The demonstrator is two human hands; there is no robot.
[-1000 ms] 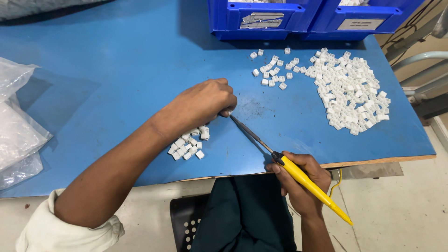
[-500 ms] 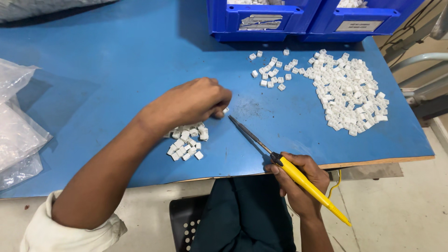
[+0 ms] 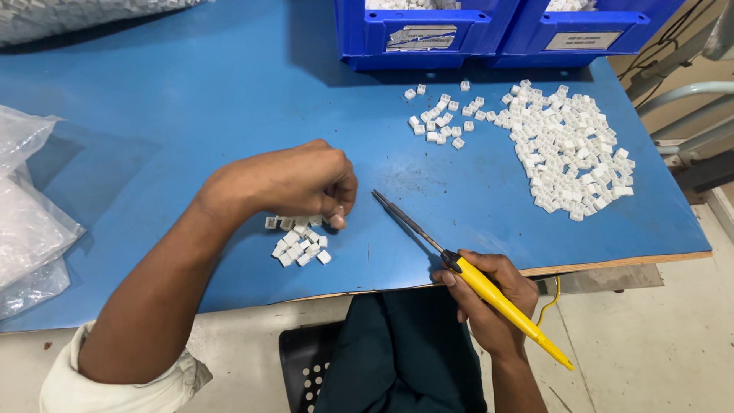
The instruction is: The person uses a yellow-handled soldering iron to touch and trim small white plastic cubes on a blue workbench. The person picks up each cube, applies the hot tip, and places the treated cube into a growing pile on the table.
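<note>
The left hand [image 3: 294, 182] is curled into a loose fist on the blue surface [image 3: 191, 99], its fingertips pressed together just above a small cluster of white plastic pieces [image 3: 300, 243]. Whether a piece is pinched between those fingertips cannot be told from here. The cluster lies near the front edge of the surface, touching or almost touching the underside of the fist.

The right hand [image 3: 489, 294] is wrapped around the yellow handle of a thin pointed tool [image 3: 459, 264], down at the front edge. The dark metal tip slants up and to the left, resting on the surface a little to the right of the left hand, apart from the cluster.

Farther back and to the right sits a big heap of the same white pieces [image 3: 569, 145], with a loose scatter of them [image 3: 443, 122] beside it. Two blue bins [image 3: 474, 30] stand along the back edge. Clear plastic bags [image 3: 27, 206] lie at the far left.
</note>
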